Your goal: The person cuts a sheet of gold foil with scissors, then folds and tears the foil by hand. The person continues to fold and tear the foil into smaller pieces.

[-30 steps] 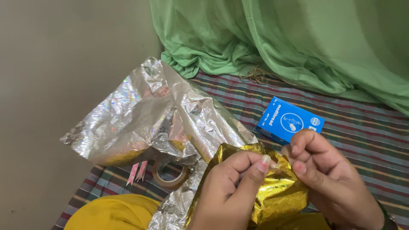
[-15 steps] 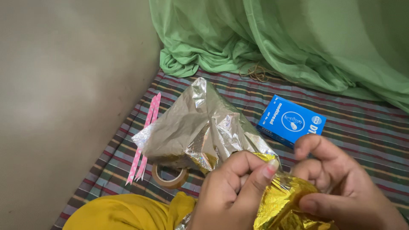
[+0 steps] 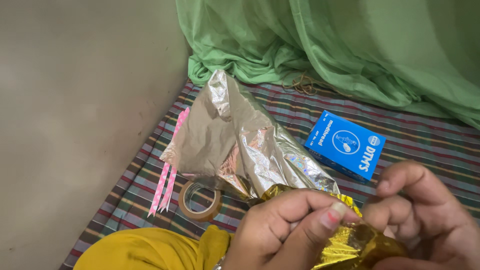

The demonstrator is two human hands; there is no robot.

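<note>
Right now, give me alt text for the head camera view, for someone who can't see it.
Two bare hands, left hand and right hand, pinch a crumpled gold and silver foil sheet over a striped mat. Beside it lie a tape roll, pink ribbon strips and a blue box, with green cloth behind.

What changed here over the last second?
Both hands, left and right, gathered the foil sheet from spread-out into a narrower bunch and sank lower in view, uncovering the pink ribbon. The tape roll and blue box stayed put.
</note>
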